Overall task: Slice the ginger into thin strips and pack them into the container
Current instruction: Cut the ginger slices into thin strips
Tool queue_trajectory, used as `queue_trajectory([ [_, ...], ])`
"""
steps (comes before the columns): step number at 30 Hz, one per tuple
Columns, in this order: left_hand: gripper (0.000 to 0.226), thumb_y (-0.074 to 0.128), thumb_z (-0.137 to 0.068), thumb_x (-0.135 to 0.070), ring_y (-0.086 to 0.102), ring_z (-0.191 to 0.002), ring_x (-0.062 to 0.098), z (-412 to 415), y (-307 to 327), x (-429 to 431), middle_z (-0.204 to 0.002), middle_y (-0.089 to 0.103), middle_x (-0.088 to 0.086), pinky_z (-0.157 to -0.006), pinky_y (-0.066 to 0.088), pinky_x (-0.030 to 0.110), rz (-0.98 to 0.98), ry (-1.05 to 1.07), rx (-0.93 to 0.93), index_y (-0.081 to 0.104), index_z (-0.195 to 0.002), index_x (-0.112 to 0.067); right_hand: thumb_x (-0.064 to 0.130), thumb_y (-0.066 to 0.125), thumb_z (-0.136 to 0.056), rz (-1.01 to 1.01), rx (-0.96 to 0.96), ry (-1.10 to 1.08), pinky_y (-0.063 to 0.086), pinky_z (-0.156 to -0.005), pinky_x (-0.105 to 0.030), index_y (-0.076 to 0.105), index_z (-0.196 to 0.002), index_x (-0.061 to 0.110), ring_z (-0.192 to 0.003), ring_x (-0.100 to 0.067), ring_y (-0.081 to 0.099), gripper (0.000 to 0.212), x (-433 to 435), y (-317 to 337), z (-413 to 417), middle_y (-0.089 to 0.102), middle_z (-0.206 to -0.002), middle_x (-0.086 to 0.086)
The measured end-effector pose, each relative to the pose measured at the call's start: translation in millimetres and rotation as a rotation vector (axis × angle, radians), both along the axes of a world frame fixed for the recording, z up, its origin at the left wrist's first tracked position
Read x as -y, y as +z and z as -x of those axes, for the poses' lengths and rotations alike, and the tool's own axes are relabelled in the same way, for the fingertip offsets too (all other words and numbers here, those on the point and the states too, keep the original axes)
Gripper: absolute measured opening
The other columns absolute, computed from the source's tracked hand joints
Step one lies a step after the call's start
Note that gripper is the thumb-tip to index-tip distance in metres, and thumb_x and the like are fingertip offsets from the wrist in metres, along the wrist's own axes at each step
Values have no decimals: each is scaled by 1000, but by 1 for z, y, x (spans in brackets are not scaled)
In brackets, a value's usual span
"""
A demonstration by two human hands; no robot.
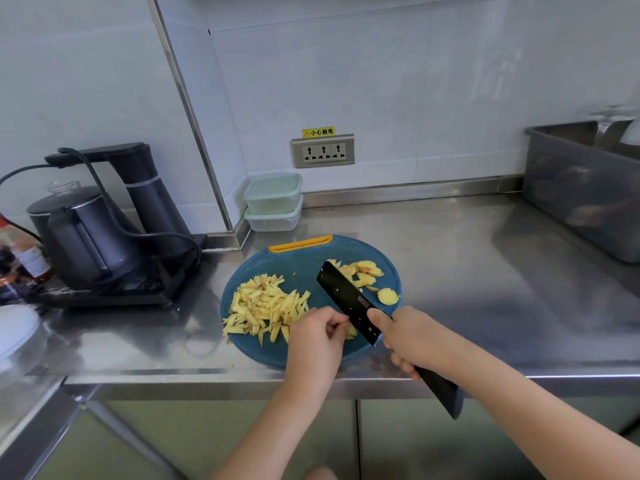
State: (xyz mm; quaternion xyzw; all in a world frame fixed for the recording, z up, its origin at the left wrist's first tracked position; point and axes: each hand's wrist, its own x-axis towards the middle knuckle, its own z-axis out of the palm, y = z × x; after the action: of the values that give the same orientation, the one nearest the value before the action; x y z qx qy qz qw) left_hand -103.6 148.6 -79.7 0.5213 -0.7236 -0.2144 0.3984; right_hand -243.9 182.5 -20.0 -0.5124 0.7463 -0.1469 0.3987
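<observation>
Two hands work over one round blue plastic cutting board [301, 268] on the steel tabletop [450, 271]. The right hand [412, 337] has its fingers wrapped round the handle of one black cleaver [349, 301]. The left hand [317, 336] holds a small ginger piece [351, 331] under curled fingers, right beside the blade. One heap of pale yellow ginger strips [266, 306] lies on the board's left and several ginger slices [363, 273] on its right. Two lidded clear containers [273, 202] stand stacked by the wall.

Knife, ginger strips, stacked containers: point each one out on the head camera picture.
Knife [346, 299], head view, on the flat of the black blade.
Ginger strips [266, 306], head view, on the middle of the pile.
Stacked containers [273, 186], head view, on the lid of the upper one.
</observation>
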Motion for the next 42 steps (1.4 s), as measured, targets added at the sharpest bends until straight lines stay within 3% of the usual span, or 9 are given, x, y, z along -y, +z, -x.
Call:
queue_trajectory([
  [6, 8, 68, -86, -10, 60, -74, 7, 1, -1, 0, -79, 65, -5, -68, 48, 16, -4, 13, -5, 70, -82, -17, 43, 34, -102, 6, -60, 80, 53, -51, -27, 40, -72, 24, -39, -13, 44, 36, -8, 9, 4, 48, -55, -3],
  [9, 6, 69, -85, -11, 60, -73, 6, 1, -3, 0, -78, 65, -5, -69, 50, 19, 19, 27, 2, 70, -82, -16, 48, 32, -101, 25, -24, 72, 46, -46, -21, 41, -71, 17, -33, -11, 43, 44, -13, 11, 6, 47, -51, -2],
  [14, 4, 68, -86, -12, 59, -72, 2, 1, 0, -2, -78, 66, -7, -66, 44, 8, 6, 33, -1, 71, -84, -15, 36, 31, -104, 35, -50, 131, 52, -59, -33, 33, -69, 28, -42, -16, 44, 36, -17, 11, 2, 48, -58, -5],
  [26, 6, 69, -85, -13, 59, -70, -1, 1, 1, -1, -75, 65, -11, -65, 43, 6, -6, 33, -2, 71, -83, -18, 50, 34, -100, -1, 75, 68, 40, -40, -20, 44, -72, 11, -30, -9, 39, 49, -15, 11, 4, 45, -43, 1],
  [30, 11, 69, -85, -10, 59, -70, -3, 0, 4, -1, -73, 64, -13, -65, 43, 4, -45, 19, -30, 70, -81, -20, 45, 35, -101, -8, 74, 120, 43, -45, -23, 44, -71, 15, -33, -11, 39, 43, -14, 13, 4, 44, -47, -1],
  [35, 21, 68, -85, -6, 59, -74, -6, -2, 6, -3, -68, 63, -15, -64, 44, 7, -54, 3, -58, 66, -73, -22, 36, 30, -104, 33, -97, 105, 55, -51, -31, 50, -107, 9, -48, -22, 61, 34, -8, 5, -11, 55, -67, -8],
  [37, 23, 68, -85, -6, 59, -74, -6, -2, 7, -3, -67, 62, -16, -64, 44, 7, -56, -5, -39, 64, -71, -25, 43, 30, -103, 62, -123, 83, 48, -45, -25, 51, -98, 4, -45, -17, 56, 44, -7, 3, -13, 54, -65, -7],
  [40, 24, 68, -85, -7, 58, -69, -8, -3, 10, -3, -68, 61, -17, -64, 43, 6, -83, -19, -15, 63, -73, -27, 36, 40, -101, 16, -71, 6, 46, -50, -27, 50, -108, 5, -45, -14, 45, 33, -4, 4, -13, 47, -61, -5],
  [42, 19, 69, -85, -7, 58, -69, -10, -5, 13, -2, -69, 63, -15, -64, 43, 4, -111, -29, -24, 66, -76, -23, 45, 38, -100, -37, 23, -29, 48, -49, -29, 49, -89, 7, -38, -15, 43, 42, -4, 5, -11, 48, -56, -6],
])
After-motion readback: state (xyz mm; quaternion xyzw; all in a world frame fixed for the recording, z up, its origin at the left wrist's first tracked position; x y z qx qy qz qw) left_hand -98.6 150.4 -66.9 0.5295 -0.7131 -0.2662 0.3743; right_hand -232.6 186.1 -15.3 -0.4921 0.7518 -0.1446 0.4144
